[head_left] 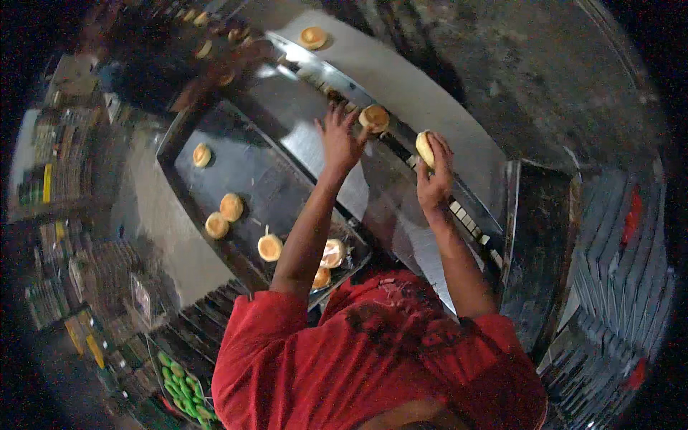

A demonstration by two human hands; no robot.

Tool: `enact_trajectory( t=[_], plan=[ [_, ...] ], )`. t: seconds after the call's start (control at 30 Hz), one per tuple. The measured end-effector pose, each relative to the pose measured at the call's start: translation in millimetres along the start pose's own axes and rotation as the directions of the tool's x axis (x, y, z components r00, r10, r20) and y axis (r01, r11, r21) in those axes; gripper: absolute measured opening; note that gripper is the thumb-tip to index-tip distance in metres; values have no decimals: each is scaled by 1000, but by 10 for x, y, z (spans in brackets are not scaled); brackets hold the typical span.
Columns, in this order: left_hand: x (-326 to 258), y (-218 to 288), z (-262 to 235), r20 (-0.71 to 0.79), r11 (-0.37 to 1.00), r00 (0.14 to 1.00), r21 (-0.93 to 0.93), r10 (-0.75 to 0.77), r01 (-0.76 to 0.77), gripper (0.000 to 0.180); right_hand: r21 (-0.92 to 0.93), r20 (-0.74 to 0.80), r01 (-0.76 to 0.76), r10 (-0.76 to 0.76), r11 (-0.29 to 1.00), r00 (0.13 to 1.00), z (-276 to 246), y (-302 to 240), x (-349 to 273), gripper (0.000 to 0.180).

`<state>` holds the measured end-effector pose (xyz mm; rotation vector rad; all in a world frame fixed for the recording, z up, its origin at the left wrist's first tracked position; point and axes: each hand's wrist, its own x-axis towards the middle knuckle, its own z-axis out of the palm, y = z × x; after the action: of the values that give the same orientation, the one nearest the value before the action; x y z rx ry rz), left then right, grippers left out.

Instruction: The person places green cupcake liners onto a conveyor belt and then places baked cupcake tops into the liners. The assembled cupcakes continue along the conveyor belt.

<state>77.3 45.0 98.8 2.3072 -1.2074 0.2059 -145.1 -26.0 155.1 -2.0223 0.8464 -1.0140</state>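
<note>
Round buns with golden-brown faces and pale sides lie about my hands. Thumb and fingers of my right hand (436, 179) grip a bun (425, 149), which is turned on edge above the metal work surface. My left hand (340, 142) is open, fingers spread over the metal. Right beside its thumb sits another bun (374, 119); I cannot tell whether they touch. Below and left of my left forearm, a dark shallow tray (269, 179) carries several buns, among them a single bun (202, 155) near its far end. My forearm partly covers the tray's near end.
A row of small pale blocks (466, 218) runs along the metal strip under my hands. Another bun (313, 37) lies farther up the pale surface. At upper left, a co-worker's arm (226, 72) reaches in. Stacked trays (620, 258) stand right; green oblong items (183, 387) lie lower left.
</note>
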Motion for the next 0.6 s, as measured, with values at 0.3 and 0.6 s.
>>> enact_trajectory(
  t=[0.3,0.6],
  plan=[
    [-1660,-2417,-1774,82,649,857,691,-509,320,59,411,534,469,-623,782,571,1248,-819,-725,18],
    [-1820,-2031,-2679,-120,754,865,443,-487,486,59,333,845,628,-518,703,131,1627,-1528,-1996,42]
  ],
)
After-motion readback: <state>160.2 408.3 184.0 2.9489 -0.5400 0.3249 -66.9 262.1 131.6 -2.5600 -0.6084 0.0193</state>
